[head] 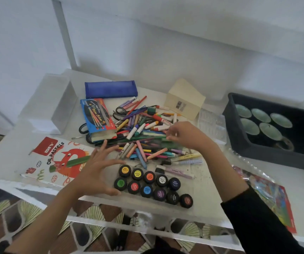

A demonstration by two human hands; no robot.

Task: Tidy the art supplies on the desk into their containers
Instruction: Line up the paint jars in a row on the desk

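Over near desk [209, 188] edge | left hand [96, 173] spread wide, nothing held, beside paint pots [148, 182] | right hand [185, 136] curled at crayon-pen pile [143, 138], grip cannot be told | pile unsorted mid-desk, blue pouch [110, 88] far, pastels box [55, 160] left | task judged barely begun

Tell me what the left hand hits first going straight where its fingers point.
Probably the pile of pens and crayons, right beyond the left hand; its height above them is unclear.

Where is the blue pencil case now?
In the head view, the blue pencil case lies on the desk, at its far side, left of centre, just behind the blue-and-red box.
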